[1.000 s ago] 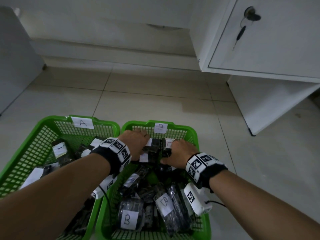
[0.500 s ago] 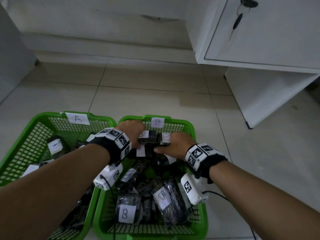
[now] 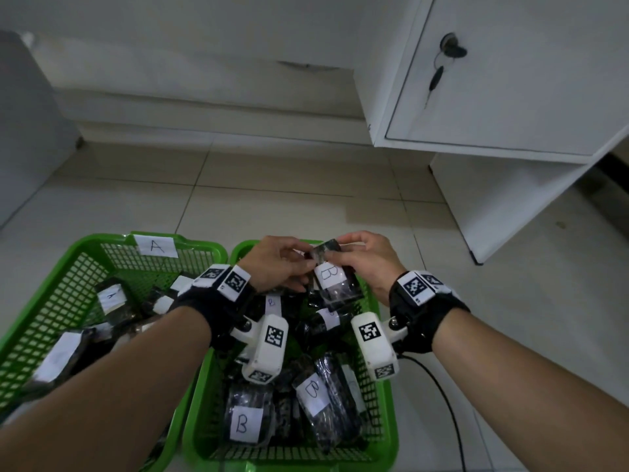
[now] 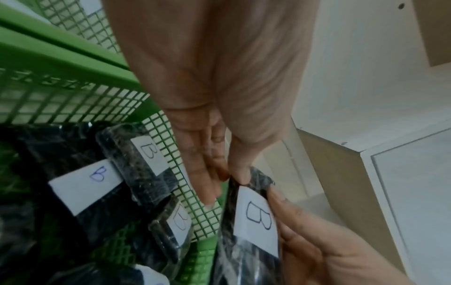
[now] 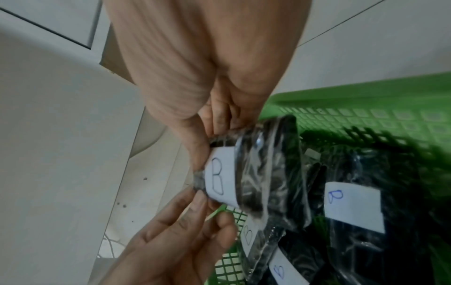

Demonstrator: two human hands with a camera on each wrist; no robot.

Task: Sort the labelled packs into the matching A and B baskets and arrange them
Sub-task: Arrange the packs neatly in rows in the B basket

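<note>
Two green mesh baskets stand side by side on the floor: basket A (image 3: 85, 243) on the left and basket B (image 3: 306, 465) on the right, each with a paper letter tag. Both hold several black packs with white labels. Over basket B's far end, my left hand (image 3: 308, 264) and right hand (image 3: 335, 258) together pinch the top edge of one black pack labelled B (image 3: 328, 274). This held pack (image 4: 253, 212) hangs upright between my thumbs and fingers. The right wrist view shows its B label (image 5: 217, 181) facing me.
A white cabinet (image 3: 510, 80) with a key in its lock (image 3: 452, 51) stands on the right, its lower side panel reaching the tiled floor. A grey unit (image 3: 20, 131) is at the far left. A black cable (image 3: 452, 420) trails beside basket B.
Both hands were down among the packs at basket B's far end. They have risen and now hold one B pack up between them.
</note>
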